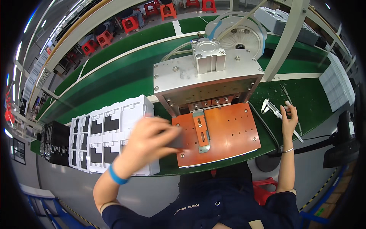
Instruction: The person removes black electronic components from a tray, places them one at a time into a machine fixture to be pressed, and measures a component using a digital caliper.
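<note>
My left hand (146, 137), smeared by motion, is closed on a dark flat piece (177, 141) at the left edge of an orange plate (228, 131). On that plate lies a narrow slotted orange block with metal ends (201, 131). The plate sits at the front of a metal press (206, 72) with a cylinder on top. To the right, my right hand (289, 119) hovers over the beam of a caliper (271, 108), fingers curled. Something whitish shows at its fingertips; whether that is a finger cover or a small object is unclear.
Left of the press stands a white moulded tray (139, 105) holding several dark flat pieces, with a stack of black trays (55, 143) beyond it. A reel (240, 38) is behind the press. White stacked sheets (337, 84) and a dark stand (339, 139) are at right.
</note>
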